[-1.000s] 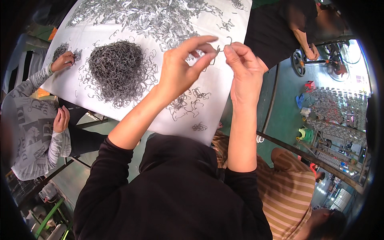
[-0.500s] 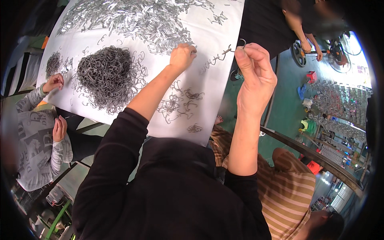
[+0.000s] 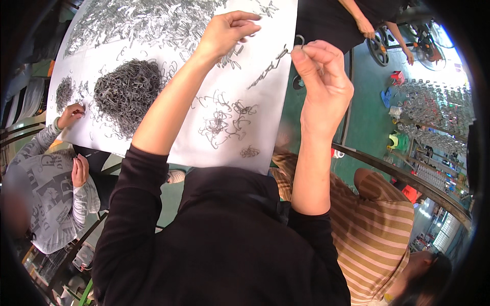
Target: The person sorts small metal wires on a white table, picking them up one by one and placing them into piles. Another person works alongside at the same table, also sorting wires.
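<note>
Since half a second ago, the left hand (image 3: 224, 33) has reached farther up the white counter (image 3: 265, 122), fingers closing over loose metal hooks (image 3: 232, 51). Right hand (image 3: 321, 76) pinches a linked hook chain (image 3: 273, 64) hanging beside it. Left of the chain lies a large unlinked heap (image 3: 127, 94), so most work seems left.

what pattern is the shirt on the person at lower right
Horizontal tan and pinkish-brown stripes on the shirt, seen in the head view.

Heaped wire hooks (image 3: 127, 94) lie left of scattered hooks (image 3: 224, 122)
</note>
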Demonstrator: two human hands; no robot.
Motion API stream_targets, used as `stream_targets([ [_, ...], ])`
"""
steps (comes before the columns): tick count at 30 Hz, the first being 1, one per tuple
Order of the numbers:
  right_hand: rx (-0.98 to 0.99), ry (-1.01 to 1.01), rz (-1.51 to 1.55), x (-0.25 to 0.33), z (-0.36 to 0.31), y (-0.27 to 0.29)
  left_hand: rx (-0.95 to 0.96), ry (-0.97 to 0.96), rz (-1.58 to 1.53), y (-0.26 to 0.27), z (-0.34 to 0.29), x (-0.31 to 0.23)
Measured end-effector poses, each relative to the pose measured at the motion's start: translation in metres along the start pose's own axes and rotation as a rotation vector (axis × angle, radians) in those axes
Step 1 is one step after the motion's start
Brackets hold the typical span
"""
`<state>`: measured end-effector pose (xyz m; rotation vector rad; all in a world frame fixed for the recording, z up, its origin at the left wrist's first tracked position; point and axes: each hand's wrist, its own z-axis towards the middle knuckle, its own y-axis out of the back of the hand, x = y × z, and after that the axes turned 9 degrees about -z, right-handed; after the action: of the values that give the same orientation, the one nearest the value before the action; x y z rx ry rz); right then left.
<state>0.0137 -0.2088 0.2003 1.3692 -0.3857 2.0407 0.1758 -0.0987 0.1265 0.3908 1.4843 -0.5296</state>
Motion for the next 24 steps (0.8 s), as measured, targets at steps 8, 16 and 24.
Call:
stream_targets([
  [8, -0.037, 0.06, -0.141, 0.021, -0.003, -0.008, 0.089, -0.145, -0.208, -0.025, -0.048, -0.119],
  [16, -0.173, 0.242, -0.149, 0.026, -0.003, -0.023, 0.014, -0.195, 0.05, -0.013, -0.052, -0.126],
  [24, -0.308, 0.307, -0.281, 0.033, -0.008, -0.022, 0.096, -0.372, -0.042, -0.015, -0.035, -0.116],
])
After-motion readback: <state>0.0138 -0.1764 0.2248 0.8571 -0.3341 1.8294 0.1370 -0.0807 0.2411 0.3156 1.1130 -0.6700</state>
